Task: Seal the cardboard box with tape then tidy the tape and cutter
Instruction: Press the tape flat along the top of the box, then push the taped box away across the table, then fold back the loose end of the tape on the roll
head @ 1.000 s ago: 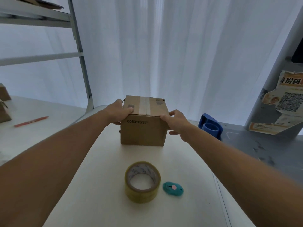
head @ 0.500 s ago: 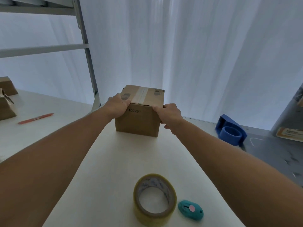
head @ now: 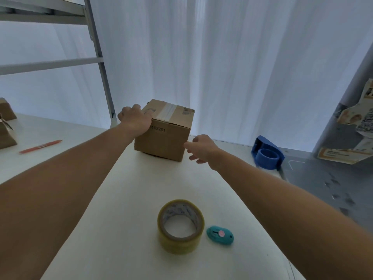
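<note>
**Left hand on the box, right hand loose beside it**

Fingers [head: 148,113] of my left hand [head: 135,121] lie over the near left top corner of the box [head: 164,136], gripping it there; my right hand [head: 201,148] hangs just beside the box's right face, its fingers [head: 188,145] loosely spread and holding nothing; whether they touch the cardboard I cannot tell. The box stands at the far end of the white worktop [head: 125,199], a pale strip of tape running along its top seam; printed digits show on its near face. Nearer to me the tape roll [head: 180,226] lies flat, and the teal cutter [head: 220,235] lies just to its right, the two close but apart. A blue holder [head: 266,156] sits to the right; an orange pen [head: 40,146] lies far left.
</note>
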`<state>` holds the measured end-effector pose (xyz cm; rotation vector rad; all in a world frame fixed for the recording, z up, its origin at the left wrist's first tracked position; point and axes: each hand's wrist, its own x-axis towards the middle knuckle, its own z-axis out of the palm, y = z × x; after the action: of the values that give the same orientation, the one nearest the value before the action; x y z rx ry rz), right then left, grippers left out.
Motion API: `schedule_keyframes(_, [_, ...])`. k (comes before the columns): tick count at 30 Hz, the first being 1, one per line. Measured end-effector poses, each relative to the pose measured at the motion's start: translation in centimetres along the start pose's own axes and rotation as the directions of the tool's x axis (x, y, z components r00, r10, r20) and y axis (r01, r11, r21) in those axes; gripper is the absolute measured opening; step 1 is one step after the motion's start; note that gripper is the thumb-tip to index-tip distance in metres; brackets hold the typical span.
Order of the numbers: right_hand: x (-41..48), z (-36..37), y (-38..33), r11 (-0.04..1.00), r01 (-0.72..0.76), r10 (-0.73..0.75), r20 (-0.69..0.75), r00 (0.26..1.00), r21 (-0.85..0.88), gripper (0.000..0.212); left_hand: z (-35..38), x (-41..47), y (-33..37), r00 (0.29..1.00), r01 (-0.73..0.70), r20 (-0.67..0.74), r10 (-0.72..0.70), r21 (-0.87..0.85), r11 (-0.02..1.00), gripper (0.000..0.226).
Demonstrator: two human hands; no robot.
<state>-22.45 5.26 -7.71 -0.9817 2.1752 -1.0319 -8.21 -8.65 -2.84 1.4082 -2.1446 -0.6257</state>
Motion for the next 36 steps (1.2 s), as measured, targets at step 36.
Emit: schedule_keyframes(36, [-17.9, -7.1, 6.9, 0.879, 0.211, -0.126, 0.220, 0.967, -0.427, 0.029, 3.7, -19.7, 2.7, 0.647, -0.453, 0.763, 0.002, 0.382, 0.805, 0.094])
